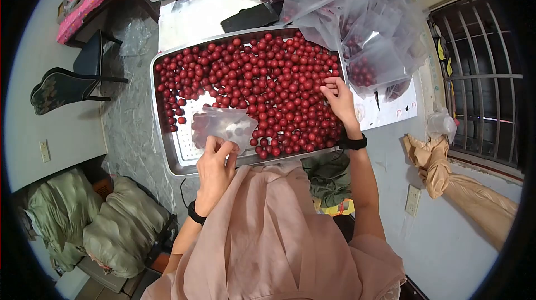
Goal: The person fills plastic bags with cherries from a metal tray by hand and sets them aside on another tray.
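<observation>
A large metal tray (pixel 159 104) holds many small round dark-red fruits (pixel 273 71), which look like plums or cherries. At its front left, my left hand (pixel 215 168) pinches the near edge of a see-through plastic bag (pixel 229 124). The bag lies over the tray's bare perforated bottom, and some fruits show dimly through its left side. Over the fruits by the tray's right rim is my right hand (pixel 340 101), its thumb and fingers apart, with no fruit visible in it. Whether its fingertips touch the fruits I cannot make out.
Several filled plastic bags (pixel 363 71) crowd the table's right and far sides. A black flat object (pixel 251 18) lies behind the tray. To the left stands a dark chair (pixel 72 82); a barred window (pixel 480 76) is at the right. Green cloth-covered bundles (pixel 123 222) sit at lower left.
</observation>
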`<state>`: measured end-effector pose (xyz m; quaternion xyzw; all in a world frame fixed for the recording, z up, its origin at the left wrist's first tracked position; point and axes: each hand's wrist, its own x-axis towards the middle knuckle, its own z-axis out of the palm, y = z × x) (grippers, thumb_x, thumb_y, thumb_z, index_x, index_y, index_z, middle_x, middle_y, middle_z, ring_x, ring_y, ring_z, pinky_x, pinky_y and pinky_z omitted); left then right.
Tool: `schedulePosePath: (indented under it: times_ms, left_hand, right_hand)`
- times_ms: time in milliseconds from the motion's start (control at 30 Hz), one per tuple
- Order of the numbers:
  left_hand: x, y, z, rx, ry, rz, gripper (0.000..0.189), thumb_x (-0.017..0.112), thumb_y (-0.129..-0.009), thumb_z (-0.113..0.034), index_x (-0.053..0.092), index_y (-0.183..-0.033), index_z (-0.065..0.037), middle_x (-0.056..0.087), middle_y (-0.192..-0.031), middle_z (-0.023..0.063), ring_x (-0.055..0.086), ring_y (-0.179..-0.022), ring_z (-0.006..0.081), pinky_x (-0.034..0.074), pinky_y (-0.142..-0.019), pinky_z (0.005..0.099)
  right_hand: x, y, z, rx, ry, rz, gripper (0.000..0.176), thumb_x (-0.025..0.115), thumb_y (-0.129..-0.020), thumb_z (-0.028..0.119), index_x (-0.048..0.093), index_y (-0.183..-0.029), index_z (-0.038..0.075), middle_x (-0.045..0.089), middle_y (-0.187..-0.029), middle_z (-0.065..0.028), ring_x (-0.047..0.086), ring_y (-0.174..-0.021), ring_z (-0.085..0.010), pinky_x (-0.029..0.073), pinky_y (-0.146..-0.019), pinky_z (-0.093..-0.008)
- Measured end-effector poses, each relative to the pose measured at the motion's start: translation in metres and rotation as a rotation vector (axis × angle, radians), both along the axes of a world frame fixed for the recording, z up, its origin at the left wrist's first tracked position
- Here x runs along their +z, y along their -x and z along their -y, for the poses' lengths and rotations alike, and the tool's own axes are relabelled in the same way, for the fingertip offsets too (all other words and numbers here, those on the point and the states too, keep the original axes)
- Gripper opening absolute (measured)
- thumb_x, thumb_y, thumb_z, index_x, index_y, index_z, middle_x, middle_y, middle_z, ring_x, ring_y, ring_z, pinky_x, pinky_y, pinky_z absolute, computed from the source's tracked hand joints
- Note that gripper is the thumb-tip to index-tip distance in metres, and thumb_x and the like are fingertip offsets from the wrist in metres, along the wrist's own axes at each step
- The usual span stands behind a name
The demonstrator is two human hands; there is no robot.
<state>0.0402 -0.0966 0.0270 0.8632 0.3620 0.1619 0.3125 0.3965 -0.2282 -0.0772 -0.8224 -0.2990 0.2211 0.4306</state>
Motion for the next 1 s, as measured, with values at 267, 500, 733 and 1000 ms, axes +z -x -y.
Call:
schedulePosePath:
  times_ms: [267,500,733,1000]
  left_hand:
    - [0.001,-0.003,0.001,0.008,0.022,-0.007,0.019,0.072,-0.078,0.003,0.069,-0.091,-0.010,0.056,-0.091,0.0087,0.063,-0.072,0.0280,0.050,-0.062,0.0397]
    - [0.001,-0.004,0.000,0.008,0.011,-0.006,0.018,0.072,-0.078,0.003,0.068,-0.090,-0.010,0.055,-0.091,0.0081,0.063,-0.072,0.0276,0.050,-0.062,0.0393]
    - [0.000,-0.004,0.000,0.016,-0.007,-0.025,0.018,0.072,-0.078,0.004,0.068,-0.089,-0.010,0.055,-0.090,0.0079,0.063,-0.071,0.0271,0.050,-0.061,0.0389]
    - [-0.002,-0.005,0.000,0.018,-0.002,-0.011,0.019,0.073,-0.077,0.004,0.068,-0.089,-0.011,0.055,-0.090,0.0074,0.063,-0.071,0.0267,0.050,-0.060,0.0391]
  right_hand:
    - [0.027,0.031,0.053,0.212,0.337,0.251,0.061,0.086,-0.072,0.029,0.060,-0.121,0.005,0.059,-0.105,-0.0146,0.059,-0.095,-0.0327,0.052,-0.083,-0.0442]
    - [0.010,0.083,0.038,0.241,0.216,0.454,0.075,0.087,-0.068,0.027,0.054,-0.129,0.001,0.054,-0.114,-0.0187,0.050,-0.108,-0.0403,0.046,-0.092,-0.0471]
    - [0.016,0.115,0.013,0.154,0.236,0.420,0.064,0.077,-0.078,0.007,0.046,-0.132,-0.005,0.049,-0.118,-0.0227,0.051,-0.110,-0.0416,0.046,-0.094,-0.0474]
    - [0.025,0.110,0.003,0.083,-0.090,-0.036,0.045,0.064,-0.091,0.000,0.052,-0.133,0.001,0.059,-0.121,-0.0180,0.066,-0.100,-0.0261,0.056,-0.079,-0.0364]
